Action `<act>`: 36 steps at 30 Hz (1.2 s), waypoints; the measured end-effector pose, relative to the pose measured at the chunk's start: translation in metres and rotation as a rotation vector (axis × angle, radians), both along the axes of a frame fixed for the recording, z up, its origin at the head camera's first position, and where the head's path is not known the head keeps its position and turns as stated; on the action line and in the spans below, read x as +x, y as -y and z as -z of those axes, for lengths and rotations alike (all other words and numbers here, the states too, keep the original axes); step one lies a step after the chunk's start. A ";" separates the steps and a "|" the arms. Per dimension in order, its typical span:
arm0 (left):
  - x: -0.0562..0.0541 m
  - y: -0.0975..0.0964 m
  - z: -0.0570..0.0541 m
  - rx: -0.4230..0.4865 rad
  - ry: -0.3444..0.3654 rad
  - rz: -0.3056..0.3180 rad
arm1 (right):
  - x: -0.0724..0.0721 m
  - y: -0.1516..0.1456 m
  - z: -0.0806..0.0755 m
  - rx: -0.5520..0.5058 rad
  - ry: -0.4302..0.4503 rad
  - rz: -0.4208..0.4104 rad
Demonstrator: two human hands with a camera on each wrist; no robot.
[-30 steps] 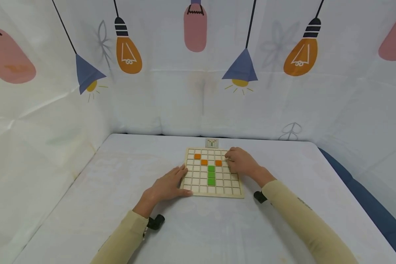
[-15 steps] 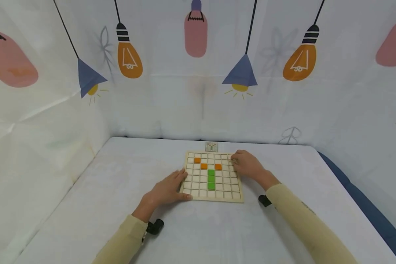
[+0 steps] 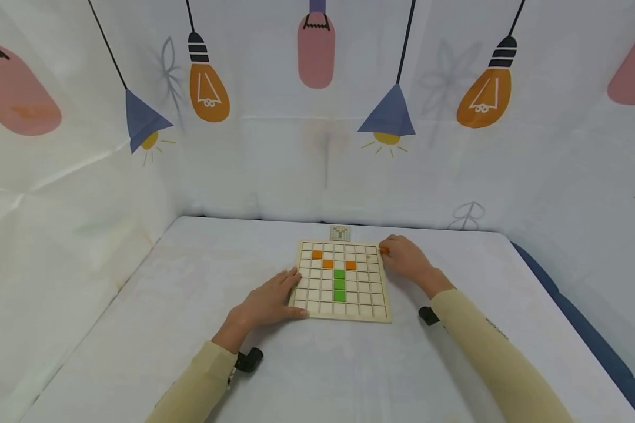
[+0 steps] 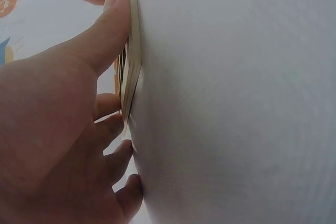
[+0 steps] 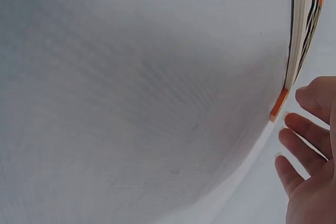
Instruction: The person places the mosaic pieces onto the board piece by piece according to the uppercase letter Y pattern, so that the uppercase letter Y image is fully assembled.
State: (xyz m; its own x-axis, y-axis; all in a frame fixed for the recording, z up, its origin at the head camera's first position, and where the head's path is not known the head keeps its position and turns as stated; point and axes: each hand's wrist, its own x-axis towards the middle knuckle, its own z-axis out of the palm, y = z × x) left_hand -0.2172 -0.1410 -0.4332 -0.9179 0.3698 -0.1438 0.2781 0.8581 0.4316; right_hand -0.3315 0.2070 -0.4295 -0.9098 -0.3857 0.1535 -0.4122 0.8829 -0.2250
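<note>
A square wooden grid board (image 3: 370, 319) lies on the white table, with several orange tiles (image 3: 351, 265) and green tiles (image 3: 339, 285) in its cells. My left hand (image 3: 267, 301) rests at its front left corner; the thumb is extended along the front edge and the fingers lie along the left side. Beyond the far right corner is my right hand (image 3: 406, 257). An orange tile (image 5: 279, 105) lies on the table against that corner, just by the right fingertips, which look loosely parted from it in the right wrist view.
A small printed pattern card (image 3: 340, 233) lies behind the board. The white table (image 3: 317, 370) extends around it up to a hanging cloth (image 3: 291, 164) printed with lamps. Small black cameras (image 3: 250, 359) sit on both wrists.
My right hand has moved from the board's upper right cells outward past its right edge, and an orange tile now shows at its fingertips. My left hand stays in place.
</note>
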 end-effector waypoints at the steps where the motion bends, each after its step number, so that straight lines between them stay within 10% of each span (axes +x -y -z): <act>1: 0.000 0.000 0.000 0.002 0.001 -0.001 | 0.000 0.000 0.000 0.002 0.000 -0.001; 36: 0.000 -0.002 -0.002 0.004 0.018 -0.017 | -0.011 0.000 0.004 0.026 0.037 0.074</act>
State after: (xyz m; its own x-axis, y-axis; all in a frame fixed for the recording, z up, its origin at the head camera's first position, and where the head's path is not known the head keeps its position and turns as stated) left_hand -0.2168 -0.1388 -0.4316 -0.9215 0.3546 -0.1585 0.2556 0.8609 0.4400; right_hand -0.3425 0.2073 -0.4339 -0.9407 -0.3208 0.1106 -0.3378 0.9162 -0.2157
